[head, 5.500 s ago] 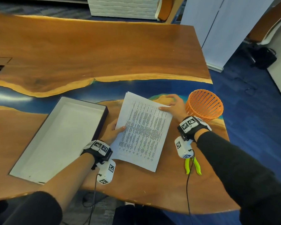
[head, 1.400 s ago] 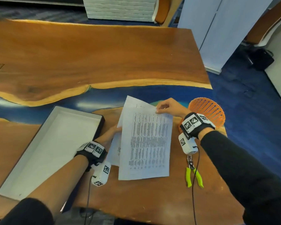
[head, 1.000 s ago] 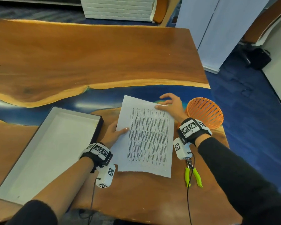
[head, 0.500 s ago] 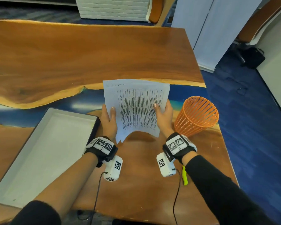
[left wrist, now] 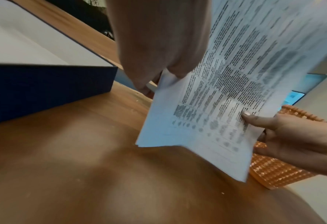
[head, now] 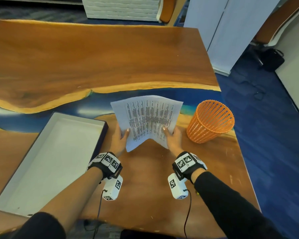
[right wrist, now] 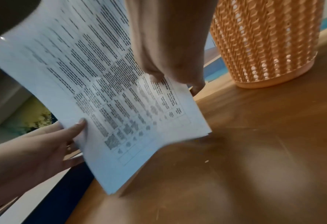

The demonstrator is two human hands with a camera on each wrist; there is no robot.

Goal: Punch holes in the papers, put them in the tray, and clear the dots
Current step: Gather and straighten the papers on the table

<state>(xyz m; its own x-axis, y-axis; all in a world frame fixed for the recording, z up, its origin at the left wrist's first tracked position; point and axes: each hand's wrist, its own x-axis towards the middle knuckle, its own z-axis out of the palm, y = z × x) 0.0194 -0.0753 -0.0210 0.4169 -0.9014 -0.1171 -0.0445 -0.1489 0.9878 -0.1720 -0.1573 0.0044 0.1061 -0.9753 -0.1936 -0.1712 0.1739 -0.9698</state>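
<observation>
A thin stack of printed papers (head: pixel 146 118) stands upright over the table, bowed, with its lower corners just above the wood. My left hand (head: pixel 123 137) pinches the stack's left edge, thumb in front. My right hand (head: pixel 168 135) pinches the right edge the same way. The left wrist view shows the papers (left wrist: pixel 226 91) between my left hand (left wrist: pixel 159 60) and right hand (left wrist: pixel 274 128). The right wrist view shows the papers (right wrist: pixel 101 91) with the right hand (right wrist: pixel 168 60) and left hand (right wrist: pixel 44 144) on them. The empty white tray (head: pixel 53 161) lies to the left. The hole punch is hidden behind my right wrist.
An orange mesh basket (head: pixel 211 121) stands just right of the papers, close to the table's right edge; it is also in the wrist views (left wrist: pixel 274 174) (right wrist: pixel 264 45). The tray's dark blue wall (left wrist: pixel 44 84) is beside my left hand. A small white speck (right wrist: pixel 206 161) lies on the wood.
The papers lay flat on the table under both hands; both hands have since lifted them upright by their side edges. The basket now stands free of my right hand.
</observation>
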